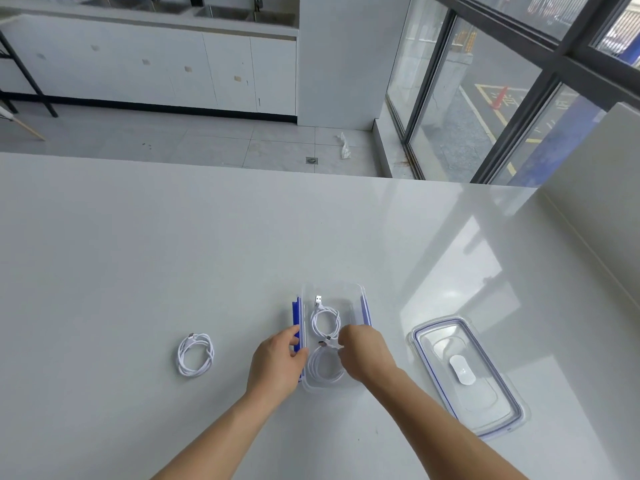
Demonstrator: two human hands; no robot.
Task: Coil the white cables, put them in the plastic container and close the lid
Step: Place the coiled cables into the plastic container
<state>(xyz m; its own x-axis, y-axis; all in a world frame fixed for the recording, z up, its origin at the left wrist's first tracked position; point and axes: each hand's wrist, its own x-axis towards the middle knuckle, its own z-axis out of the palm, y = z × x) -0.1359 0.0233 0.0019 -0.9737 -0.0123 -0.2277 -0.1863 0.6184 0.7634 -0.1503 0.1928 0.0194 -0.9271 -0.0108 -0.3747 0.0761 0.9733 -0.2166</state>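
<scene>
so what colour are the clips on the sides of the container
Blue, on the clear container's side clips; seen in the head view.

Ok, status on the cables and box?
Left hand steadies the box by its left clip. Right hand setting second coil inside, by first coil. Third coil on table. Lid off, right. Nothing blocking.

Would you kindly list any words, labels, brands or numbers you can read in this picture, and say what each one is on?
No text here can be read.
Lid: the pale oval patch at its centre shows no legible lettering.
Plastic container: blue clips only, no print visible.
White cables, the coiled cable on the table among them: no markings that I can make out.
Yellow road markings outside the window: character-like shapes, too blurred to read.
</scene>
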